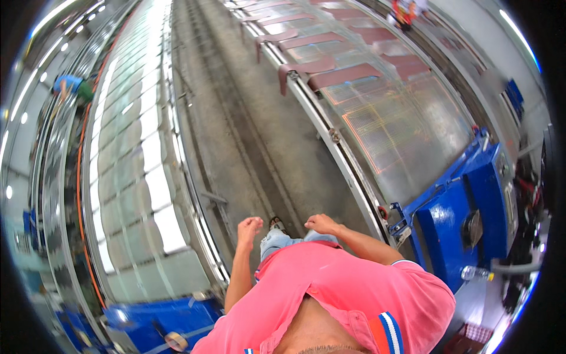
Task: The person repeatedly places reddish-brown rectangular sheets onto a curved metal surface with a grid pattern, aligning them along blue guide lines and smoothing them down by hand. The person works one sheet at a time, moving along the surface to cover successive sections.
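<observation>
My left hand hangs in front of my body, its fingers curled loosely, with nothing visible in it. Level with it on the other side, my right hand is also curled, and no object shows in its fingers. Both hands are over the concrete aisle floor and touch neither table. On the left runs a long table with pale, glossy panels. The long table on the right carries dark red cloth pieces in rows, some draped over its near rail. Thin orange and yellow lines mark its surface.
A metal rail edges the right table. Blue machine housings stand at the table ends. A clear bottle lies at the lower right. One person in blue bends over at the far left; another person is at the far right.
</observation>
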Motion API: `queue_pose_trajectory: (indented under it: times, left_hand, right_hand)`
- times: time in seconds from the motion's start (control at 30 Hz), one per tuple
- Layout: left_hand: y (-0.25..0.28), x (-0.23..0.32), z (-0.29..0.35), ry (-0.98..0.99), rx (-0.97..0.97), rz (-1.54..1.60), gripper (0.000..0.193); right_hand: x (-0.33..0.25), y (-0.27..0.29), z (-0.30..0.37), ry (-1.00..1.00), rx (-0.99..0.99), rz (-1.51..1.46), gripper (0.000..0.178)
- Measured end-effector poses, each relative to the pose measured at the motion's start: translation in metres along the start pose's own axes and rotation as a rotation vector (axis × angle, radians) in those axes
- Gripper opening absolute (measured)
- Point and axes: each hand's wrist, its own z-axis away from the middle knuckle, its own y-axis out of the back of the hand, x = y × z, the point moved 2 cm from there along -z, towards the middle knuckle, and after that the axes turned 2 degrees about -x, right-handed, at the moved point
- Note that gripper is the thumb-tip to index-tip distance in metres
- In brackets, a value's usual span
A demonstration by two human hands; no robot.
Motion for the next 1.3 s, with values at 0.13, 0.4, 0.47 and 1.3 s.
queue_pose_trajectory:
  times: [0.13, 0.4, 0.47, 1.3]
  left_hand:
    - [0.019, 0.105, -0.098, -0.073, -0.127, -0.227, 0.023]
    - [-0.025, 0.246, -0.256, -0.14, -0.209, -0.182, 0.025]
    - [-0.047, 0.254, -0.282, -0.099, -0.21, -0.127, 0.026]
    - [-0.348, 0.508, -0.655, -0.138, -0.828, -0.808, 0.032]
  right_hand:
    - [-0.013, 0.039, -0.044, -0.038, 0.207, -0.106, 0.035]
    - [-0.05, 0.16, -0.164, -0.117, 0.373, -0.416, 0.034]
    - [-0.047, 0.194, -0.216, -0.046, 0.417, -0.376, 0.033]
    - [-0.024, 0.424, -0.447, -0.716, 0.809, -1.851, 0.04]
